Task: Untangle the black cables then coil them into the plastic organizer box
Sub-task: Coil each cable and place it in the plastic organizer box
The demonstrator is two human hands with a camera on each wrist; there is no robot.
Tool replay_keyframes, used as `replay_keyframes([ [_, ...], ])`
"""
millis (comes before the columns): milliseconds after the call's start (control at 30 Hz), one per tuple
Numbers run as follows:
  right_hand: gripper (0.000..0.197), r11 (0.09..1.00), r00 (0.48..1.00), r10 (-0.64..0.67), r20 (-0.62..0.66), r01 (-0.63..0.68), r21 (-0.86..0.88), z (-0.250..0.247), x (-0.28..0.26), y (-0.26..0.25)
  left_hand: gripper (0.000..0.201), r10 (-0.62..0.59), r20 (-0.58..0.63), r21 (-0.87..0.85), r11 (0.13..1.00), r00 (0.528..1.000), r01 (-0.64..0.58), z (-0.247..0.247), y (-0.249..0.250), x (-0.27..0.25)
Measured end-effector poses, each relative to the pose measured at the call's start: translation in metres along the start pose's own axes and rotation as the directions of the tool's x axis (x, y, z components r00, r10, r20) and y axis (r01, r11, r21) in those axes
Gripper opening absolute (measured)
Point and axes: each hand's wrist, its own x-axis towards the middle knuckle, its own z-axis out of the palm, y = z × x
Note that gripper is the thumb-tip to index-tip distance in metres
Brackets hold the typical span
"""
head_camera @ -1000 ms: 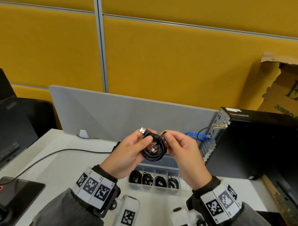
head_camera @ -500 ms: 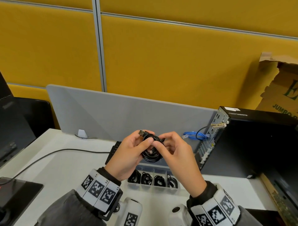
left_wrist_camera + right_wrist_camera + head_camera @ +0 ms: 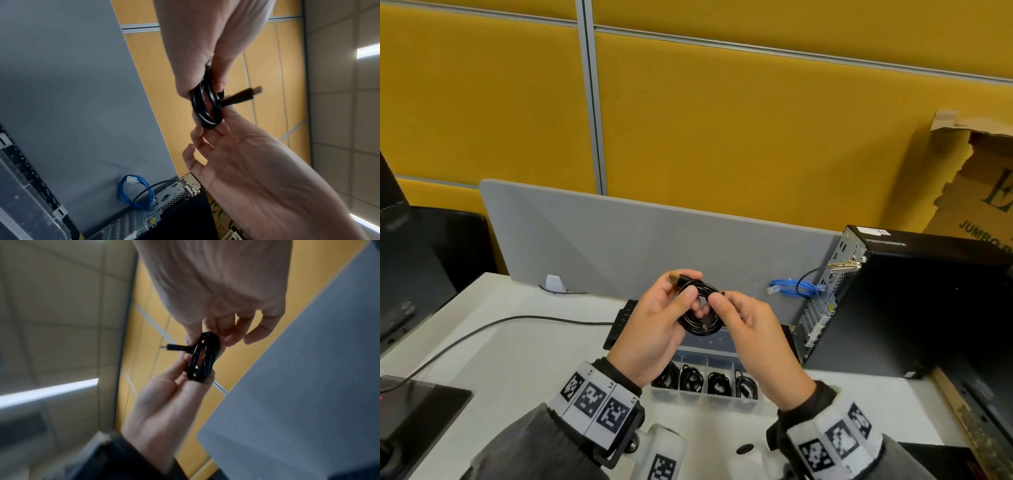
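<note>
Above the white surface point(image 3: 524, 346), at 12 o'clock from the plastic organizer box point(image 3: 705, 394), your left hand point(image 3: 654, 329) and right hand point(image 3: 753, 339) pinch the coiled black cable point(image 3: 700, 317), keeping its loops gathered for stowing.

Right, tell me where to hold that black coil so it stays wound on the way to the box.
Pinch across the whole bundle of the black coil at its rim, thumb on one face, fingers on the other, as the left hand and right hand do from opposite sides. Avoid the USB plug: it sticks out loose.
</note>
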Motion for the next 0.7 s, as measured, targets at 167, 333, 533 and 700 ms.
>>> replay_keyframes([
  [167,0.027,0.971,0.972,0.128,0.195,-0.163,0.173,-0.012,-0.001,-0.004,0.022,-0.069,0.072,0.337,0.941,0.995,0.04,-0.019,0.008,0.003],
  [333,0.034,0.984,0.962,0.138,0.237,-0.16,0.079,-0.012,0.0,0.003,0.042,-0.084,0.359,0.826,0.492,0.93,-0.274,-0.018,0.027,0.002],
  [533,0.049,0.979,0.94,0.149,0.308,-0.184,0.088,-0.011,-0.001,0.007,0.023,-0.168,0.337,0.838,0.501,0.926,-0.214,-0.017,0.026,-0.003],
  [700,0.039,0.986,0.938,0.155,0.31,-0.166,0.008,-0.017,-0.003,0.002,0.017,-0.084,0.263,0.8,0.576,0.961,-0.168,-0.015,0.018,-0.004],
])
